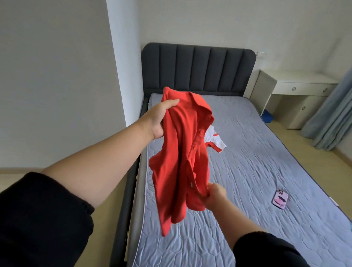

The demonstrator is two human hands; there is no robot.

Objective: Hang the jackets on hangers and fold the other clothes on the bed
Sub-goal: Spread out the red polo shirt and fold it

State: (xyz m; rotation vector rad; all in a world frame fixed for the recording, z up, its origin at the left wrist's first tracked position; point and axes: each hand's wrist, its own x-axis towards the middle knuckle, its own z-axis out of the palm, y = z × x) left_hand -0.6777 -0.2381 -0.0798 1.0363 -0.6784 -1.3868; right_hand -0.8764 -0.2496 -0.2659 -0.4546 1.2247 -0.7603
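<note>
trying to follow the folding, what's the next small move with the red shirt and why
Probably lay the red shirt flat on the bed: the left hand grips its collar end, the right hand pinches its lower edge, and it hangs bunched.

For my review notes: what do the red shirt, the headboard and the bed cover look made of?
The red shirt: soft matte knit, probably cotton; it hangs limp and bunches in folds. The headboard: dark grey matte upholstery fabric over padding, judging by its puffed vertical channels. The bed cover: thin quilted fabric, likely synthetic; stitched hexagons and puckers show.
</note>
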